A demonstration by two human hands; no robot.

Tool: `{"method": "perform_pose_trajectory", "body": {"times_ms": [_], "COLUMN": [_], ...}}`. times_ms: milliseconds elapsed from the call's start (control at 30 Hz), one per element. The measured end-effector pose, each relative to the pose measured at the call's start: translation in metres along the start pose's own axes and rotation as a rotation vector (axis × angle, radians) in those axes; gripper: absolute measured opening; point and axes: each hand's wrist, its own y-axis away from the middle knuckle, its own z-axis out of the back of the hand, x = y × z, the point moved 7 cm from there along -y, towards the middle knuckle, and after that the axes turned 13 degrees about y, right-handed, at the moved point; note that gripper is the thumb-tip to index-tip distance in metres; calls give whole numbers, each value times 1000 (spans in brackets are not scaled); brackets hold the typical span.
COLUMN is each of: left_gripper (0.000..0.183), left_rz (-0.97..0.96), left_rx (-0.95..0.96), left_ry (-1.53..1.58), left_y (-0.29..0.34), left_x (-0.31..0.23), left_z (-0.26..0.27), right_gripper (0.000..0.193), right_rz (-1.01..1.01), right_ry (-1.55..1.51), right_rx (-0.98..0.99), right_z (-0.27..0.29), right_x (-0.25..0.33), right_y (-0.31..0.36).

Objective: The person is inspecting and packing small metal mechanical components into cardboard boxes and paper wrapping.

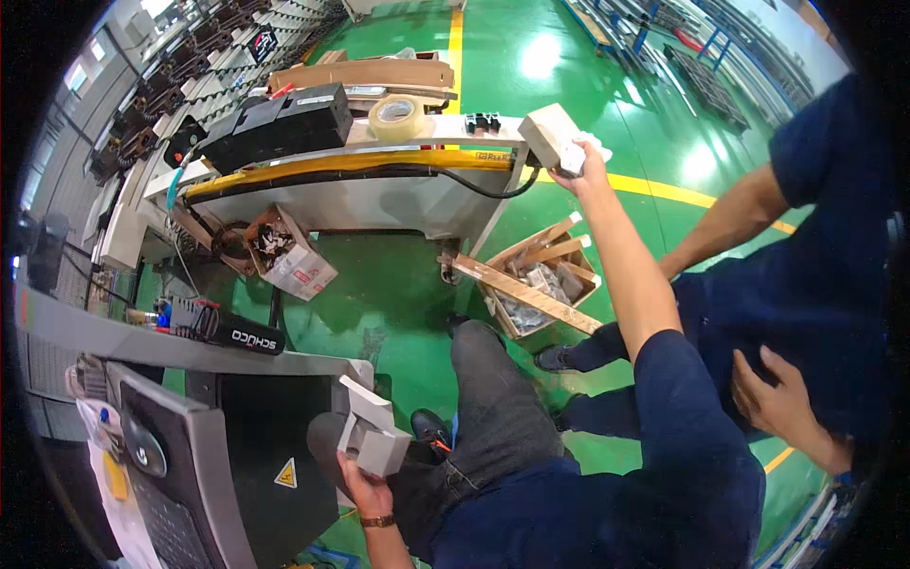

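Note:
My left hand [368,491] grips a small pale cardboard box [384,449] from below, beside the grey cabinet at the lower left. Its flap stands up, and the part of the inside that shows looks hollow. Stretched far forward, my right hand [586,171] is closed on another pale carton [548,133] at the right end of the white bench [436,131]. White material sticks out beside those fingers; what it is I cannot make out. Whether the carton rests on the bench I cannot tell.
A tape roll [396,117] and a black case [280,128] lie on the bench. Below stand a carton of scraps [296,268] and a waste box [531,327] with wooden strips across it. A co-worker [834,313] stands close on my right. A keyboard [166,517] is at lower left.

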Motion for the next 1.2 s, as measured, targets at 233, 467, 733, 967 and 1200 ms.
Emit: {"method": "perform_pose_trajectory", "body": {"times_ms": [233,467,733,967,1200], "left_gripper": [51,50,54,29,26], "left_rz": [41,105,158,42,-9], "left_rx": [86,81,126,308,361], "left_ry": [-153,-172,-288,-517,-511], "left_y": [0,-16,-1,6,33], "left_x": [3,18,18,35,48], "left_z": [-61,-60,-80,-98,-93], "right_gripper": [54,47,44,66,36], "right_rz": [-173,-178,32,-251,211], "right_ry": [426,476,444,977,1894], "right_rx": [-49,17,41,601,1076], "right_z": [-36,-72,-51,-22,-15], "right_x": [-4,-19,-17,-139,-240], "right_y": [-60,-48,52,354,529]}}
